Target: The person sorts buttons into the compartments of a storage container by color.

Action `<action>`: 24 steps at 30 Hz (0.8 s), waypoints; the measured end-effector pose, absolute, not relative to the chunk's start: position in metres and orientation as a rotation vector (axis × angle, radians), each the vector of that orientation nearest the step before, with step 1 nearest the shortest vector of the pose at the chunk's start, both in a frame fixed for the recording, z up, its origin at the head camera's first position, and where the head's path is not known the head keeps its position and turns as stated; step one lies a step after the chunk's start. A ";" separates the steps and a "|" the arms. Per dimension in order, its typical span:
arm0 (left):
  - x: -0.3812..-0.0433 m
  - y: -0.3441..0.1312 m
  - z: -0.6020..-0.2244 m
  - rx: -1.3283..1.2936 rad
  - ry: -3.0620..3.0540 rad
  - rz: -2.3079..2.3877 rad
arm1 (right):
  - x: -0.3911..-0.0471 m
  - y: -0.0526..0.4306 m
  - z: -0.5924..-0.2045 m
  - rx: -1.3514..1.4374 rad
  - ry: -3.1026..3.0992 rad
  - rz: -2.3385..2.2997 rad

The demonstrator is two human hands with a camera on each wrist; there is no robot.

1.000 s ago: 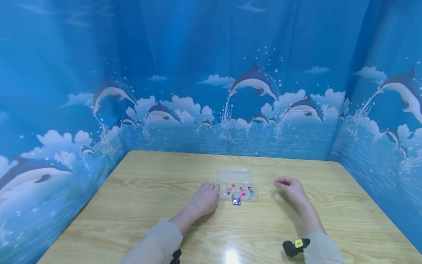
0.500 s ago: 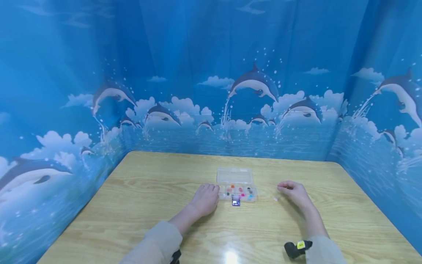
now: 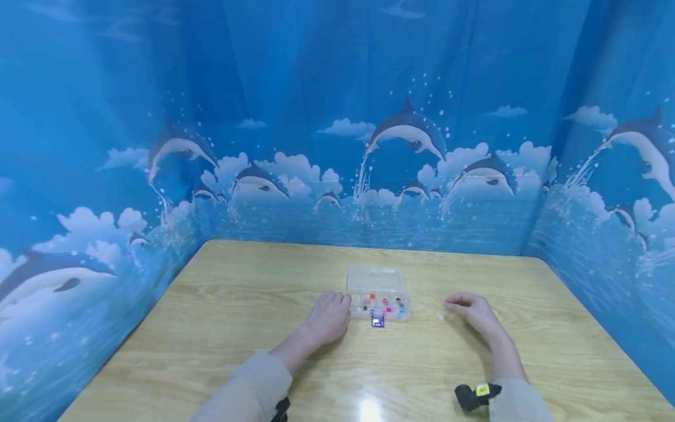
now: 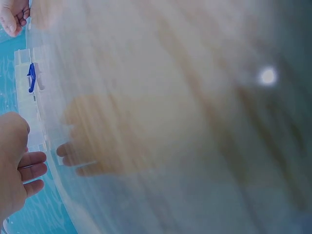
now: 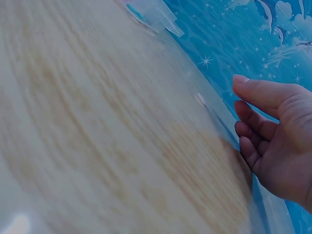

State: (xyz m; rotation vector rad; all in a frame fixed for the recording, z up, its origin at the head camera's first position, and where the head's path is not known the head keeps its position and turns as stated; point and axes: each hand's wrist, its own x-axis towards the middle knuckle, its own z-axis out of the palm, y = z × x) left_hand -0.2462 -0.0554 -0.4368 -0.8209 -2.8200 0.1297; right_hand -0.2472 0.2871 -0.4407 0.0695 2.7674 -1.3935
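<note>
A clear plastic compartment box (image 3: 354, 313) lies on the table, its transparent lid (image 3: 375, 280) folded back. Small coloured pieces sit in several compartments. A dark blue clasp (image 3: 377, 320) juts from the front; the left wrist view shows this blue clasp (image 4: 31, 78) side-on. My left hand (image 3: 329, 317) rests at the box's left end, fingers relaxed against it; in the left wrist view the hand (image 4: 19, 170) overlaps that end. My right hand (image 3: 473, 310) hovers right of the box, fingers loosely bent. In the right wrist view nothing shows between its thumb and fingers (image 5: 256, 122).
A tiny whitish piece (image 3: 442, 317) lies on the wooden table (image 3: 237, 305) just left of my right hand. Blue dolphin-print curtains (image 3: 295, 217) stand behind the table and along its sides. Light glares off the table's front.
My right hand has drawn slightly to the right and toward me, and the whitish piece now shows apart from its fingertips. My left hand and the box stay in place.
</note>
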 end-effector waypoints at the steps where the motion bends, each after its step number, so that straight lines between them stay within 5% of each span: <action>1: -0.246 -0.055 -0.437 -0.821 -2.819 0.131 | -0.247 0.288 -0.441 0.066 2.766 -1.384; 24: -0.246 -0.056 -0.437 -0.828 -2.791 0.115 | -0.246 0.284 -0.447 -0.054 2.792 -1.278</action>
